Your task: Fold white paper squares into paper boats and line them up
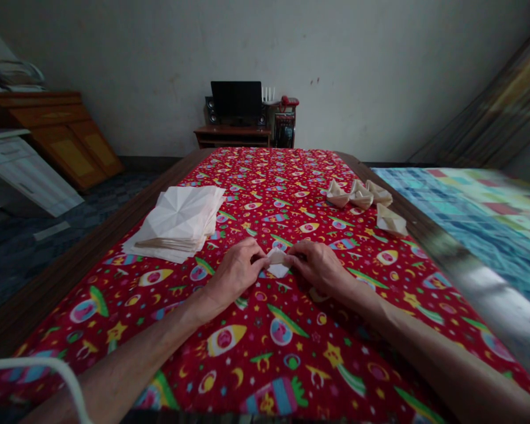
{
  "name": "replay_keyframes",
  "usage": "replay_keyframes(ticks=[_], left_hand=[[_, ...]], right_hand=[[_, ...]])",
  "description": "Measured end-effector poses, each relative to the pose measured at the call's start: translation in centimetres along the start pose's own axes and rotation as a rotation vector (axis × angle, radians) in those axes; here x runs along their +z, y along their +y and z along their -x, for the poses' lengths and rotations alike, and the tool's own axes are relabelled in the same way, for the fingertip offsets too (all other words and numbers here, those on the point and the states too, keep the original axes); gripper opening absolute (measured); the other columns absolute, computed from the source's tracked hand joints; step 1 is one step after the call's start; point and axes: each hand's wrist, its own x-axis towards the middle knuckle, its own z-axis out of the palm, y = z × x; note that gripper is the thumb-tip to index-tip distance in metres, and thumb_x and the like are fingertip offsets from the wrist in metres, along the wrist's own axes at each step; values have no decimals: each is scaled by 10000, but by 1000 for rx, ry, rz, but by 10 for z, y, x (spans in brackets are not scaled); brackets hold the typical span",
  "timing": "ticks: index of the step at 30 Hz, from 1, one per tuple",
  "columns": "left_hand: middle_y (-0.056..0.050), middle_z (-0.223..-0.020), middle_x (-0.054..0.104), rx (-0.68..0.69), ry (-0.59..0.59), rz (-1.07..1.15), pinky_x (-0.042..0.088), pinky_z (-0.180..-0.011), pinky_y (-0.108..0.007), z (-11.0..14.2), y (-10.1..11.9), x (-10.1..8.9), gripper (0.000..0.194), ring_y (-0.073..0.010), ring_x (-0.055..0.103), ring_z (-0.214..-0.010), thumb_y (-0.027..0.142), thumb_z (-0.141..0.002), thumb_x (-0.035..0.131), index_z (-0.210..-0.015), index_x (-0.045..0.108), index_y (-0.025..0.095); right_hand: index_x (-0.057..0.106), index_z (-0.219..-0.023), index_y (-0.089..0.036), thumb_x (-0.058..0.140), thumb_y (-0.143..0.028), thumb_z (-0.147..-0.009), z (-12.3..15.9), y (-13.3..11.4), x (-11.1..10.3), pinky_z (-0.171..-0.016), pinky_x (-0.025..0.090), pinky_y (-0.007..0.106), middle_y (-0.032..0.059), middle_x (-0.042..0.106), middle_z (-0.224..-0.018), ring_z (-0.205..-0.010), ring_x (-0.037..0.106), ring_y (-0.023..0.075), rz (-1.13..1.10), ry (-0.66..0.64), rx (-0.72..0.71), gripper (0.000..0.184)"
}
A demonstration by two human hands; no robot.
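Observation:
A small piece of folded white paper is between my two hands at the middle of the table. My left hand pinches its left edge between thumb and fingers. On the opposite side, my right hand grips the right edge in the same way. To the left lies a stack of creased white paper sheets, the top one marked with fold lines radiating from its centre. Several folded paper boat-like shapes stand at the right, one of them a little nearer to me.
A red patterned cloth covers the table, whose dark wooden edge shows on the left. A white cable curves in at lower left. Beyond stand a monitor and a wooden cabinet; a bed is at right.

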Motion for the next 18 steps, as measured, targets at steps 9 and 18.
replay_keyframes(ticks=[9, 18], left_hand=[[8, -702, 541, -62, -34, -65, 412, -602, -240, -3, 7, -2, 143, -115, 536, -646, 181, -760, 656, -629, 608, 155], [3, -706, 520, -45, -32, -104, 399, -611, -247, -4, 4, 3, 309, -121, 528, -649, 392, -841, 582, -639, 584, 157]], right_hand=[[673, -840, -195, 509, -342, -879, -5, -2, 0, -531, 297, 241, 48, 674, -738, -644, 595, 153, 200, -56, -40, 223], [666, -786, -208, 434, -607, -862, -9, -2, 3, -510, 266, 241, 41, 638, -657, -592, 569, 152, 194, -56, 4, 468]])
